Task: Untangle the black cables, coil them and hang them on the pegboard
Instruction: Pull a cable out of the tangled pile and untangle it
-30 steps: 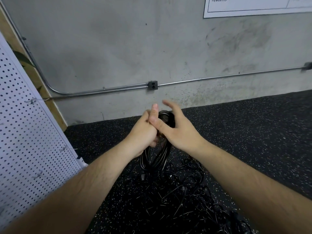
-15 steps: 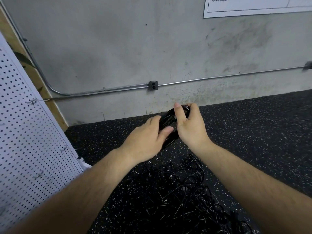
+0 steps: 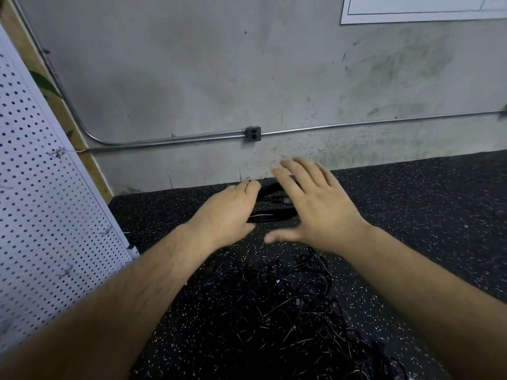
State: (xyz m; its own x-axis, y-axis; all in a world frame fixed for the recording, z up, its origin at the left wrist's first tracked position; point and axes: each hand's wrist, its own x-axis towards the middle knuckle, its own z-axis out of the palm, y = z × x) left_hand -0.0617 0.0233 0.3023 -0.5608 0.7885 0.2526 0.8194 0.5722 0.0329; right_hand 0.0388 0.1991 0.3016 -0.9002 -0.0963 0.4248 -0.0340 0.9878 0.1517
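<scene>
Currently, the left hand (image 3: 227, 212) is seen from the back. Its fingers (image 3: 248, 187) curl down round the left end of the coil (image 3: 270, 205), with the tips hidden behind the hand. The coil is a flat, elongated oval of glossy black cable, lying roughly level between the two hands, close to the foot of the wall (image 3: 192, 78). Whether it rests on the floor (image 3: 411, 215) or is held just above it cannot be told.

The right hand (image 3: 321, 207) is palm down over the right end of the coil, fingers straight and spread, thumb out to the side, gripping nothing. Its outline is slightly blurred, and contact with the coil cannot be confirmed.

Nearer the person, between the forearms, a loose tangle of cables (image 3: 288, 311) lies on the floor. They are thin, black and shiny, looping over one another.

The floor is black rubber with pale speckles. The pegboard (image 3: 41, 201) stands at the left, tilted in the view. It is a white panel with regular round holes and carries several small wire hooks (image 3: 57, 153), none holding a cable.

The wall is rough grey concrete, stained in patches. A metal pipe (image 3: 178, 138) runs along it to a small grey socket box (image 3: 253, 134). A white printed sheet (image 3: 422, 9) is fixed at the upper right.
</scene>
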